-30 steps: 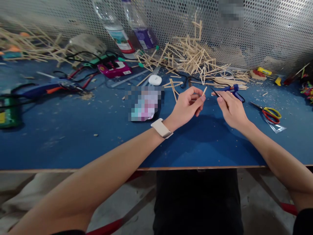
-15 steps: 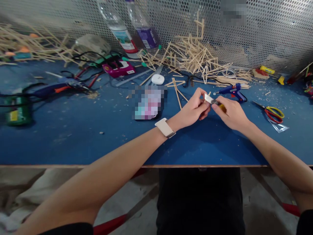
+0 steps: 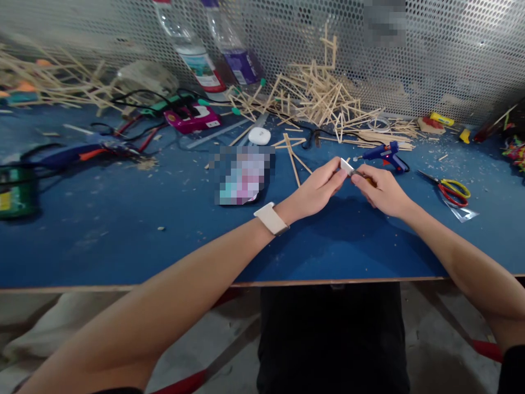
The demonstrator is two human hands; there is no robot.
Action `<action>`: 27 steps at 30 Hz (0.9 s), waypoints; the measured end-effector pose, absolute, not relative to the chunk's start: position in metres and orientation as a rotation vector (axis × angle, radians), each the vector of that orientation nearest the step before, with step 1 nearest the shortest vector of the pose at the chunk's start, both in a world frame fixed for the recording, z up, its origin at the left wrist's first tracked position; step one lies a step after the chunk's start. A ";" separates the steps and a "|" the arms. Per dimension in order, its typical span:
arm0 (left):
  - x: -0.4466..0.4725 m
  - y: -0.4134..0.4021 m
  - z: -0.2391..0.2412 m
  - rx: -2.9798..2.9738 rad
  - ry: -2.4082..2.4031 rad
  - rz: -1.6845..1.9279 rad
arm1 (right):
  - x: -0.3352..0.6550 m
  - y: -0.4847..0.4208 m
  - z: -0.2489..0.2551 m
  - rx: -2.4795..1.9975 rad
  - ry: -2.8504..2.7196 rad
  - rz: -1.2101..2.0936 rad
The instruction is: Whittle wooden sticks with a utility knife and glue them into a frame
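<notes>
On the far left of the blue surface (image 3: 123,230) lies a green device (image 3: 14,192), and behind it a blue glue gun w/ orange trigger (image 3: 77,153) among black cables. Farther back stand two plastic bottles (image 3: 213,49) against the perforated metal wall (image 3: 451,49), near a pink device (image 3: 192,116). A small white case (image 3: 260,135) lies next to loose sticks.

In the middle, the left hand (image 3: 318,189), w/ a pale watch (image 3: 270,218) on the wrist, pinches a small pale stick piece (image 3: 346,166) between thumb and fingertips, so its grip is closed on the piece. The piece is held just above the surface, between both hands.

The right hand (image 3: 379,189) meets it from the other side, its grip closed on a small cutter tool (image 3: 363,176), probably a knife w/ yellow body, mostly hidden by fingers. The tool tip touches the piece.

Behind the hands is a big pile of wooden sticks (image 3: 324,98), and a second blue glue gun (image 3: 388,156). On the right lie scissors w/ red-yellow handles (image 3: 451,189).
</notes>
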State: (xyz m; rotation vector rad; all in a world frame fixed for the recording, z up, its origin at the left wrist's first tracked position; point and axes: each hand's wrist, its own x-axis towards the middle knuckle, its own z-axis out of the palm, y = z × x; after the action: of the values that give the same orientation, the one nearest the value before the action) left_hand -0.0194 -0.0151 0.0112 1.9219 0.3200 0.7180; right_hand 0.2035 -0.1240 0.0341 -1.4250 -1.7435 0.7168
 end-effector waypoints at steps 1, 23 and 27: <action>-0.019 -0.015 0.011 1.947 0.331 0.723 | 0.203 -0.124 0.034 -1.416 -1.730 0.762; -0.017 -0.016 0.007 1.980 0.348 0.737 | 0.201 -0.122 0.035 -1.324 -1.555 1.085; -0.016 -0.014 0.006 2.012 0.363 0.775 | 0.201 -0.122 0.034 -1.300 -1.499 1.146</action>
State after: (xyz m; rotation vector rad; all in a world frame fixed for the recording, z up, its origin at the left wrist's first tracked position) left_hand -0.0156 -0.0137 0.0063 2.0116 0.3626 0.7755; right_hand 0.2012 -0.1216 0.0340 -1.3003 -1.4993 1.1456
